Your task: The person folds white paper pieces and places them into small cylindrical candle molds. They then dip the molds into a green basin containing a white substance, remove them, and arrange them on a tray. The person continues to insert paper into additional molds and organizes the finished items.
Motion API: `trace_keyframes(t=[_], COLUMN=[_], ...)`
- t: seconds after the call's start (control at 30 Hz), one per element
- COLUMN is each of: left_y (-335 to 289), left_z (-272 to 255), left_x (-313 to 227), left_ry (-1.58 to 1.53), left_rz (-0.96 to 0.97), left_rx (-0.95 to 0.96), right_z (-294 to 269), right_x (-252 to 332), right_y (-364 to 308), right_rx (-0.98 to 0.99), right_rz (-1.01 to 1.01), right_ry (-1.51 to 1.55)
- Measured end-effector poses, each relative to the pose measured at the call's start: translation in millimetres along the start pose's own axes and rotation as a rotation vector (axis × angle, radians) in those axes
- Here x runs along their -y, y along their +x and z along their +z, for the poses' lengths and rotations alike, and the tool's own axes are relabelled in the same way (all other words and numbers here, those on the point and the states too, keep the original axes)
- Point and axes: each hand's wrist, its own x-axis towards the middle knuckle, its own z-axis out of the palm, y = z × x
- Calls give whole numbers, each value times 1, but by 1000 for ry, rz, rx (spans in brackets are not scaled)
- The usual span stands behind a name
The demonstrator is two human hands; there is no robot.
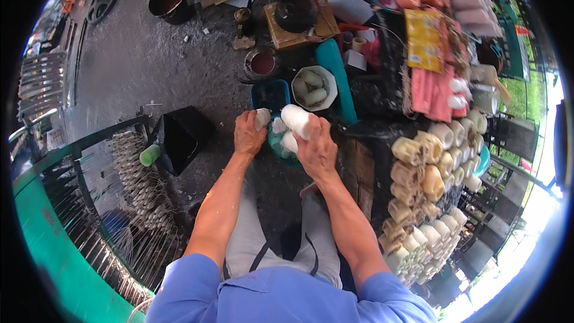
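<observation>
My left hand (pixel 249 134) is closed around a short white candle (pixel 262 118). In my right hand (pixel 318 148) is a thick white candle (pixel 293 118), tilted with its far end up and to the left. A second white piece (pixel 289 142) shows under that hand; whether the fingers grip it, I cannot make out. Both hands are over a teal basin (pixel 278 148) between my knees, partly hidden by them. Just beyond stand a blue square tub (pixel 263 91) and a white eight-sided basin (pixel 330 100), which holds several pale cylinders (pixel 311 79) in liquid.
Rows of cream candles (pixel 435 182) and pink ones (pixel 427 93) crowd the right side. A teal lid-like panel (pixel 342 78) leans beside the basin. On the left are a black bin (pixel 185 137) and a rack of hanging wicks (pixel 140 179). Pots (pixel 261 63) stand ahead.
</observation>
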Motion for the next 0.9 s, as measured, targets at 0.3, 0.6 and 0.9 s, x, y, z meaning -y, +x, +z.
trace_keyframes(t=[0.3,0.6,0.9], left_y=[54,95,49], left_z=[137,225,180], left_x=[120,170,164], left_ry=[-26,120,128], left_rz=[-156,-107,-9], left_rx=[131,352,336], right_z=[285,389,356], right_x=[-116,-186,-155], right_y=[69,79,22], right_rx=[16,195,159], right_rz=[88,361,207], right_ry=[-157,-216,-62])
